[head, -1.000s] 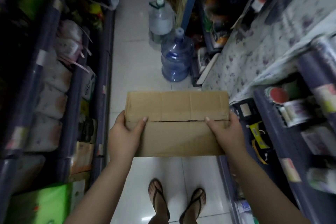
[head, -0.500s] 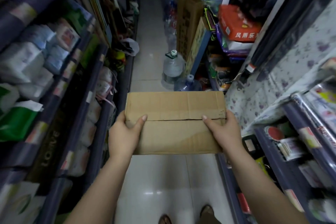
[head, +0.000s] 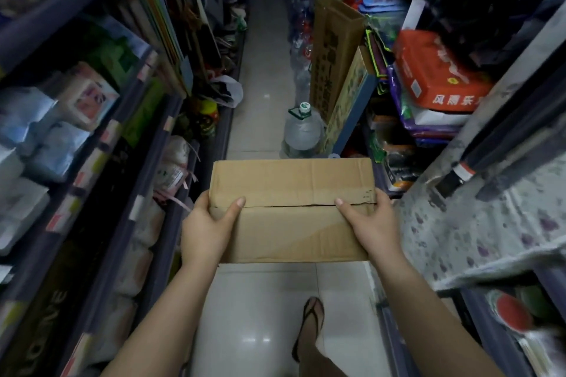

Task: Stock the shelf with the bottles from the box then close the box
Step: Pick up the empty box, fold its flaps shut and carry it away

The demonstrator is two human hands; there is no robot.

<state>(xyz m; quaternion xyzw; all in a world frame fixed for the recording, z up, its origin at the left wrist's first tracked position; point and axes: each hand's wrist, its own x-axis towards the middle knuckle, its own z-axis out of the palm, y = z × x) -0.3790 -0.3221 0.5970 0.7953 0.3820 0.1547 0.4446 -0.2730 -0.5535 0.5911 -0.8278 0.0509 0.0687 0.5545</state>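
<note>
Holding the cardboard box (head: 292, 211) out in front of you, you have it gripped at both ends above the tiled floor (head: 266, 79) of a narrow shop aisle. Your left hand (head: 208, 229) is closed round the box's left end, thumb laid on top beside the seam where the two flaps meet, fingers hidden underneath. Your right hand (head: 372, 226) clasps the right end the same way, thumb on top reaching toward that seam. The flaps lie flat and shut, with only a thin dark gap between them, so nothing inside shows. Shelves (head: 147, 144) packed with wrapped goods run along your left; on your right a flowered cloth (head: 490, 223) hangs over another rack. Ahead of the box, a large water jug (head: 301, 131) with a green cap stands on the floor, just beside a tall upright carton (head: 332, 55). One sandalled foot (head: 312, 324) shows on the tiles below the box.
</note>
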